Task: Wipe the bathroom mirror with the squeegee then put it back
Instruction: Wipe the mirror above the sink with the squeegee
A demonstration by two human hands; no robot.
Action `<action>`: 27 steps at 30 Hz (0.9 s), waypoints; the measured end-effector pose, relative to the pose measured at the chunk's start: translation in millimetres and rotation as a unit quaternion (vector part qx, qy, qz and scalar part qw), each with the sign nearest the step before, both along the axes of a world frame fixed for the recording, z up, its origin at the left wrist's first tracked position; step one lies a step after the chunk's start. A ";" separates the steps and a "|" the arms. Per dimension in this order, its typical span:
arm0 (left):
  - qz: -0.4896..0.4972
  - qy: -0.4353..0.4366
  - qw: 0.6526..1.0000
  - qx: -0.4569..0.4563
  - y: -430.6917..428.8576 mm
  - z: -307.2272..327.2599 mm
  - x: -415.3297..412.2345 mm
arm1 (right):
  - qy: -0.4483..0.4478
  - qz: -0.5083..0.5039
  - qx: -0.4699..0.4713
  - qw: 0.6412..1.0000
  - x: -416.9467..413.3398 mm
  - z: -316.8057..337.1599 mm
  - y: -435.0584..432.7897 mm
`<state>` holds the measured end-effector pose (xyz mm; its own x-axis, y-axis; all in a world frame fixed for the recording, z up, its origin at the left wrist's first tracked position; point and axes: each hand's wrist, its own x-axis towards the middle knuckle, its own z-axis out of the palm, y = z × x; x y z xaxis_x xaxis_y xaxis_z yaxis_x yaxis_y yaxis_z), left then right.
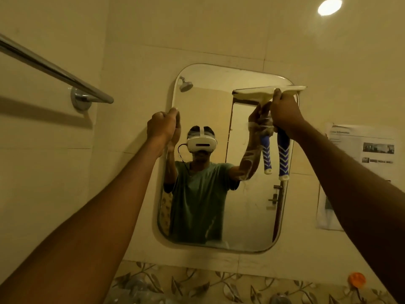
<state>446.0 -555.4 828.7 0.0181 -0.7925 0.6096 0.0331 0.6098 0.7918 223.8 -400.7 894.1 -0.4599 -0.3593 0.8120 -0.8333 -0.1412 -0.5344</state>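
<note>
A rounded rectangular mirror (208, 102) hangs on the tiled wall ahead. My right hand (285, 113) is shut on the squeegee (283, 154), gripping it just below the head. The squeegee's pale blade (260, 91) lies flat against the glass near the mirror's top right corner, and its blue-and-white handle points down. My left hand (162, 126) is closed on the mirror's upper left edge. A person in a green shirt and a white headset is reflected in the glass.
A chrome towel bar (54, 71) juts from the left wall at upper left. A printed paper sheet (359, 172) is stuck to the wall right of the mirror. An orange hook (357, 280) sits at lower right, above a leaf-pattern tile border (197, 284).
</note>
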 end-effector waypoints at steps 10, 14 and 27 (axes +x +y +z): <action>0.006 0.011 1.000 -0.008 3.4 -2.7 -2.1 | -0.101 -0.030 0.026 0.994 14.6 -139.8 -8.9; 0.012 -0.005 0.999 -0.031 -0.6 -5.8 -1.0 | -0.102 -0.017 0.005 0.995 16.6 -110.1 -1.1; 0.058 -0.001 0.996 -0.070 -11.1 -8.1 -8.9 | -0.112 0.024 -0.025 0.993 9.4 -66.9 0.6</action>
